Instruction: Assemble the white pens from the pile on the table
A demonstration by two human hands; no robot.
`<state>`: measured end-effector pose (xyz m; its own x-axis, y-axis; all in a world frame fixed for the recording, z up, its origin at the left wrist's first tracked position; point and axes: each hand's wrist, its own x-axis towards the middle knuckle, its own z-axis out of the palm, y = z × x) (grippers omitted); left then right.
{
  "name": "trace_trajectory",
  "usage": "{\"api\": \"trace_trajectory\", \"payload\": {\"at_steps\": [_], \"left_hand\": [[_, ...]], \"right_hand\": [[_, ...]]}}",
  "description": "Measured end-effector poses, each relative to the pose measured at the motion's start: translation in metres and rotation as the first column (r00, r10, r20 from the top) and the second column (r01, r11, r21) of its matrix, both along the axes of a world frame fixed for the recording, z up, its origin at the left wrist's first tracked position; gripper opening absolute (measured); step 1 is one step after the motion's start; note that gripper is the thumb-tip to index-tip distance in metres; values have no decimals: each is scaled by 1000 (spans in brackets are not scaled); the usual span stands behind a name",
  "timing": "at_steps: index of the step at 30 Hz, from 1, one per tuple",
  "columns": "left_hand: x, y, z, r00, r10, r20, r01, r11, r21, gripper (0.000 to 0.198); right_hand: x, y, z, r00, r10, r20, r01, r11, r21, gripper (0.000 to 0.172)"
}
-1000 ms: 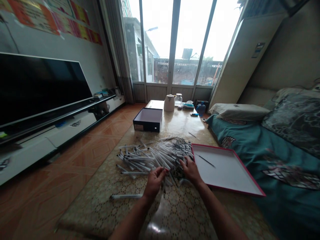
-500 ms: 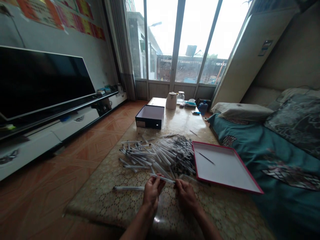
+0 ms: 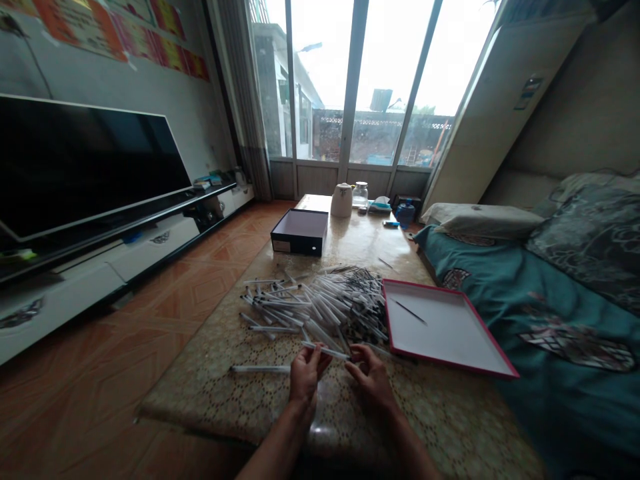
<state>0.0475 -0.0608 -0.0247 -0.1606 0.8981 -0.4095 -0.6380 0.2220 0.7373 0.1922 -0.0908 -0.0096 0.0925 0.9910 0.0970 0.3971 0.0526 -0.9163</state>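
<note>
My left hand (image 3: 305, 375) is closed on a clear-barrelled pen (image 3: 327, 351), held just above the table and pointing to the right. At the pen's dark right end, the thumb and fingers of my right hand (image 3: 369, 375) pinch round the tip; the fine detail there is too small to make out. Just beyond my hands lies a large heap of pens (image 3: 320, 300), clear barrels to the left and thin dark pieces to the right. One separate pen (image 3: 260, 369) lies left of my left hand.
A red-rimmed white box lid (image 3: 463, 357) lies at the right with one thin dark refill (image 3: 411, 312) in it. Farther off stand a dark open box (image 3: 299, 245), a beige kettle (image 3: 342, 201) and a glass jar (image 3: 361, 195). A sofa (image 3: 480, 287) borders the patterned table (image 3: 210, 393).
The fingers of my right hand have shifted at the pen's right end, the thumb now more stretched out. My left hand still holds the pen. The view has moved slightly.
</note>
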Motion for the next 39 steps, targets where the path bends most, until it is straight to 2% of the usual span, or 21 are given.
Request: {"api": "trace_trajectory", "payload": {"at_steps": [6, 10, 17, 22, 27, 33, 37, 39], "left_hand": [[-1, -1, -1, 1000, -14, -4, 14, 1000, 11, 3], [-1, -1, 0, 1000, -7, -1, 7, 1000, 15, 4], [-1, -2, 3, 1000, 0, -3, 0, 1000, 6, 7], [-1, -2, 1, 1000, -3, 16, 3, 999, 33, 7], [-1, -1, -1, 1000, 0, 28, -1, 999, 39, 4], [-2, -2, 0, 1000, 0, 26, -1, 999, 41, 3], [-2, -2, 0, 1000, 2, 28, -4, 999, 43, 2], [-2, -2, 0, 999, 6, 32, -8, 999, 47, 3]], "right_hand": [[-5, -1, -12, 978, -69, 196, 58, 996, 61, 44], [-6, -4, -14, 986, -71, 151, 55, 992, 111, 33], [-8, -2, -23, 958, -104, 269, 62, 985, 159, 45], [-8, -2, -23, 976, -90, 197, 56, 983, 173, 38], [-7, -2, -23, 963, -98, 251, 55, 983, 173, 42], [-8, -2, -21, 976, -81, 204, 46, 985, 168, 33], [-8, -2, -21, 961, -89, 260, 44, 984, 172, 40], [-7, -2, -22, 966, -88, 242, 44, 983, 180, 32]]}}
